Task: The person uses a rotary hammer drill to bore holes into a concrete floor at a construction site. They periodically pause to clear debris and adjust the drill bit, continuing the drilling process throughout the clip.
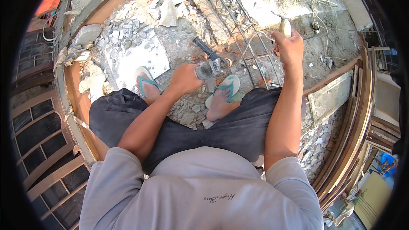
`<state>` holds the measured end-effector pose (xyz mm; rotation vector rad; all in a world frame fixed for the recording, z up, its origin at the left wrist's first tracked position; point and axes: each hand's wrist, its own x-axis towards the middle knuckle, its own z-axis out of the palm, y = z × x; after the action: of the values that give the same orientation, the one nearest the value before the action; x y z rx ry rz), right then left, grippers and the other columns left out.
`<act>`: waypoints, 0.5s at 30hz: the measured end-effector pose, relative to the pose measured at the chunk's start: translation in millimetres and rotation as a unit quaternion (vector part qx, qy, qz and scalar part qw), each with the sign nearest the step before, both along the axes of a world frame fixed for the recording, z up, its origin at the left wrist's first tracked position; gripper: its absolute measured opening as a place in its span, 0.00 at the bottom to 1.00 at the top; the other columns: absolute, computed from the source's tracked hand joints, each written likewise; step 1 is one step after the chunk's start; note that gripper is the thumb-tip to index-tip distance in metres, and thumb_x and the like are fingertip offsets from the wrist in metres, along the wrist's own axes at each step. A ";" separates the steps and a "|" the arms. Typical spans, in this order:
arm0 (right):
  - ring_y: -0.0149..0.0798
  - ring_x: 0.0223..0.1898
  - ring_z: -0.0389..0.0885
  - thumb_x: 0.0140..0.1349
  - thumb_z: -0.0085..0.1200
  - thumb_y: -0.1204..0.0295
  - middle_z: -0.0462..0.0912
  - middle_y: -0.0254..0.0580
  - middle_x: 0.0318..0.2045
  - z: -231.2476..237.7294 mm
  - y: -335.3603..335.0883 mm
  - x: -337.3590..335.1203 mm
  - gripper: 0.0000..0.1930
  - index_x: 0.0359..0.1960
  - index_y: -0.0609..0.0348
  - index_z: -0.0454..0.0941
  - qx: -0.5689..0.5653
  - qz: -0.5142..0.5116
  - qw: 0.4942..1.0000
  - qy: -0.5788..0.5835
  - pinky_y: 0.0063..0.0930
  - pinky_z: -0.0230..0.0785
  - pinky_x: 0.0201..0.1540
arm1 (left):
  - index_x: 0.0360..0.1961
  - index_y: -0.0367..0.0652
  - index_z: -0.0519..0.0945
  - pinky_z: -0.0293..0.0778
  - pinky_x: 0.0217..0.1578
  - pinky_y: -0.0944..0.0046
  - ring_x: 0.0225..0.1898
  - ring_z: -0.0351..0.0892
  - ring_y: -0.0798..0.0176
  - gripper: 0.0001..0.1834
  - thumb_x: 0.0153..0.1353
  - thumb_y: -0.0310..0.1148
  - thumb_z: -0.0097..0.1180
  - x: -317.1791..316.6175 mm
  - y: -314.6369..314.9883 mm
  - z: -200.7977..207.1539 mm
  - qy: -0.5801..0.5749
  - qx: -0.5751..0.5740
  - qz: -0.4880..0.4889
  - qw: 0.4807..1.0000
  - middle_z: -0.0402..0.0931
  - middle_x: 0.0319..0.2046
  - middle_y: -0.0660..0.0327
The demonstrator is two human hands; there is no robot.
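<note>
My left hand [186, 79] is closed around the body of a grey power tool [207, 70]. A black side handle [205, 47] sticks out from it, and an orange ring shows at its far end. The tool is held low over the rubble, between my two sandalled feet. Up at the right, my right hand [290, 50] grips a hand tool by its pale handle [285, 28]. A thin metal neck leads out of that handle; its far end is lost in bright glare. Beside this hand lies a long rebar cage [238, 23] of tied rods.
Broken concrete [168, 12] and a white slab [140, 55] cover the ground at the left. A pale cable [326, 27] loops at the right. Planks [362, 115] stand along the right side, and wooden window frames [40, 145] lean at the left.
</note>
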<state>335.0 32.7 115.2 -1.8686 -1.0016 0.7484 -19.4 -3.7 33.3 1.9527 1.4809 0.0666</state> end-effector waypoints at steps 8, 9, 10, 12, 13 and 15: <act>0.29 0.24 0.79 0.57 0.69 0.64 0.84 0.37 0.23 -5.9 0.9 8.1 0.17 0.39 0.67 0.87 -0.005 -0.027 0.999 0.017 0.30 0.71 0.31 | 0.43 0.36 0.92 0.84 0.48 0.46 0.42 0.91 0.36 0.26 0.57 0.51 0.78 -7.9 58.8 -20.3 -0.084 -0.165 0.078 0.980 0.90 0.40 0.38; 0.28 0.24 0.78 0.58 0.69 0.65 0.84 0.37 0.23 -8.1 1.2 10.2 0.16 0.39 0.67 0.87 -0.012 -0.026 0.999 0.025 0.30 0.70 0.30 | 0.43 0.34 0.91 0.84 0.48 0.46 0.43 0.91 0.36 0.27 0.57 0.50 0.78 -0.8 72.2 -22.8 -0.058 -0.148 0.040 0.987 0.90 0.41 0.38; 0.28 0.23 0.78 0.58 0.69 0.66 0.83 0.37 0.23 -10.5 1.1 12.4 0.15 0.39 0.67 0.86 -0.010 -0.025 0.999 0.025 0.29 0.69 0.29 | 0.43 0.33 0.90 0.84 0.48 0.46 0.43 0.91 0.35 0.28 0.57 0.50 0.77 9.1 85.0 -25.0 -0.031 -0.130 0.001 0.991 0.90 0.42 0.37; 0.27 0.22 0.77 0.58 0.68 0.67 0.82 0.35 0.23 -16.0 -0.3 17.0 0.13 0.38 0.65 0.85 -0.002 -0.019 0.999 0.034 0.28 0.68 0.28 | 0.43 0.29 0.88 0.84 0.48 0.45 0.46 0.91 0.36 0.28 0.57 0.47 0.75 25.7 98.2 -26.6 -0.014 -0.128 -0.028 0.991 0.89 0.44 0.35; 0.26 0.22 0.76 0.58 0.68 0.68 0.82 0.35 0.23 -18.8 -1.6 19.7 0.12 0.38 0.65 0.85 -0.011 -0.026 0.999 0.036 0.28 0.67 0.28 | 0.41 0.27 0.88 0.84 0.46 0.44 0.43 0.90 0.36 0.28 0.56 0.48 0.76 34.4 100.4 -27.2 0.014 -0.127 -0.041 0.991 0.88 0.40 0.35; 0.26 0.21 0.75 0.59 0.68 0.69 0.81 0.34 0.22 -23.2 -3.7 27.0 0.11 0.37 0.63 0.83 -0.016 -0.031 0.998 0.050 0.28 0.66 0.27 | 0.35 0.25 0.87 0.82 0.42 0.43 0.36 0.88 0.36 0.30 0.54 0.49 0.79 51.3 105.3 -27.4 0.066 -0.118 -0.066 0.989 0.86 0.32 0.36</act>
<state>362.1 28.9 92.0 -1.8615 -0.8689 0.8159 31.9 101.6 5.9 1.8840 1.3684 -0.2884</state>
